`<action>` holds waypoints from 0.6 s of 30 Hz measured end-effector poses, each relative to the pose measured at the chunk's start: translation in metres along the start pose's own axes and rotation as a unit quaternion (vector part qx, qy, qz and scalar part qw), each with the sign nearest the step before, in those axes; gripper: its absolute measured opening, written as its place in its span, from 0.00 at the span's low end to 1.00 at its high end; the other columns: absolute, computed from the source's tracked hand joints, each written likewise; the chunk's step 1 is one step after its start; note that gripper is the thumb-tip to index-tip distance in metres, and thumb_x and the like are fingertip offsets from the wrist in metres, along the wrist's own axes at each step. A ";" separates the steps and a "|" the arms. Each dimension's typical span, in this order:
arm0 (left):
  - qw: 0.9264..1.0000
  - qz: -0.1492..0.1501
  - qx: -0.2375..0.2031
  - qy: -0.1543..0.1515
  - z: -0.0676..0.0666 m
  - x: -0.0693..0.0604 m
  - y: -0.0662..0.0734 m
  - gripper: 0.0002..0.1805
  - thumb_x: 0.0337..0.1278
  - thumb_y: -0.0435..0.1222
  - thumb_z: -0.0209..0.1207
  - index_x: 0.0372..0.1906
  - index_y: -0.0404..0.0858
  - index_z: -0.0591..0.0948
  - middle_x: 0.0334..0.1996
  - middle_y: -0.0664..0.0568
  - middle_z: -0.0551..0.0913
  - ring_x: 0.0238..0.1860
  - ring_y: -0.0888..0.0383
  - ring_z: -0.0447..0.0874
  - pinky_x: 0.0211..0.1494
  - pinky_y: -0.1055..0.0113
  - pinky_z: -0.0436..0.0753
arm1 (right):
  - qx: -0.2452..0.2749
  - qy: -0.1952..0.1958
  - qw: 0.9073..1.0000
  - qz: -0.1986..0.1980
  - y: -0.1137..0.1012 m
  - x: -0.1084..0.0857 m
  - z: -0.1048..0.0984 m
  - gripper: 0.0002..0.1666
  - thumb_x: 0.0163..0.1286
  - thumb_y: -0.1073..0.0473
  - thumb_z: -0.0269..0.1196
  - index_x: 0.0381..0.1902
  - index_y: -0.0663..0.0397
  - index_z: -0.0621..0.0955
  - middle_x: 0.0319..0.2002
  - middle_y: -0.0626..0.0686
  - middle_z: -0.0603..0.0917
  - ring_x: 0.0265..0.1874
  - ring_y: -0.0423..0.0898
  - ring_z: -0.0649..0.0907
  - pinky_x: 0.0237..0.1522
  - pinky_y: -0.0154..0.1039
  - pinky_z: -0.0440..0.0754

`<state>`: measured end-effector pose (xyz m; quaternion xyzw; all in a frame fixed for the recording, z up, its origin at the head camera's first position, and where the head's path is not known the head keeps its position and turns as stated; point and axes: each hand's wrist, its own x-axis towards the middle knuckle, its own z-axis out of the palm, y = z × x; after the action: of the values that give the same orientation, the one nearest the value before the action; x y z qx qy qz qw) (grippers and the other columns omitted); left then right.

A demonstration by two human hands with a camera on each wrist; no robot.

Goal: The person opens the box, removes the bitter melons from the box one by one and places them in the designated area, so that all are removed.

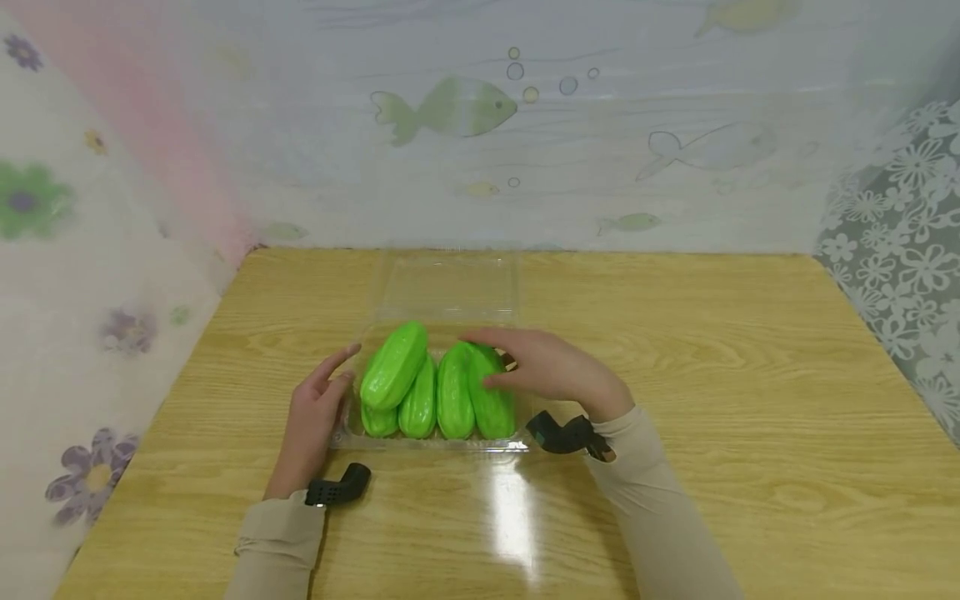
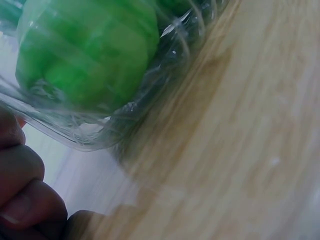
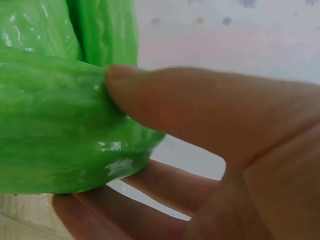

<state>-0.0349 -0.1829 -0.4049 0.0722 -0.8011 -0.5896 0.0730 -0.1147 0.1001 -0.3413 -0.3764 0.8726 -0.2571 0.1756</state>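
Several glossy green, ridged, elongated vegetable-like pieces lie in a clear plastic box (image 1: 442, 445). One piece (image 1: 393, 367) rests tilted on top of others at the box's left. My right hand (image 1: 551, 367) curls its thumb and fingers round the rightmost piece (image 1: 491, 400); the right wrist view shows the thumb on top of that piece (image 3: 60, 125) and fingers beneath. My left hand (image 1: 311, 417) is at the box's left side, its fingers at the wall; the left wrist view shows curled fingers (image 2: 30, 185) beside the clear corner (image 2: 85, 142).
The box's clear lid (image 1: 450, 287) lies folded back behind it on the wood-grain table (image 1: 712, 375). Walls with fish and flower patterns stand behind and at both sides. A black wrist device is on each arm.
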 end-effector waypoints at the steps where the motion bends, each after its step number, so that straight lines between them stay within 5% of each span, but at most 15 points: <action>1: 1.000 0.000 0.000 0.000 0.000 0.000 0.000 0.18 0.65 0.38 0.47 0.58 0.43 0.72 0.08 0.55 0.64 0.09 0.64 0.59 0.12 0.66 0.62 | -0.005 -0.006 1.000 -0.002 -0.001 -0.001 0.000 0.36 0.61 0.50 0.60 0.66 0.33 0.60 0.61 0.42 0.66 0.56 0.41 0.68 0.54 0.39 0.66; 5: 1.000 -0.001 -0.001 0.005 0.002 0.000 0.001 0.18 0.64 0.38 0.47 0.58 0.44 0.72 0.08 0.55 0.64 0.09 0.64 0.59 0.11 0.67 0.61 | -0.007 -0.017 1.000 -0.007 -0.003 -0.003 0.000 0.39 0.61 0.51 0.60 0.67 0.35 0.57 0.63 0.42 0.63 0.58 0.41 0.67 0.55 0.38 0.64; 18: 1.000 0.002 0.002 -0.002 0.001 -0.001 -0.001 0.18 0.65 0.38 0.46 0.58 0.43 0.71 0.07 0.55 0.64 0.09 0.63 0.60 0.13 0.66 0.63 | 0.093 0.063 0.994 0.004 0.016 -0.016 0.007 0.39 0.58 0.47 0.62 0.66 0.34 0.59 0.56 0.40 0.69 0.45 0.39 0.75 0.41 0.34 0.74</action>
<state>-0.0342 -0.1825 -0.4057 0.0700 -0.8025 -0.5880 0.0724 -0.1097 0.1194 -0.3541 -0.3378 0.8556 -0.3598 0.1562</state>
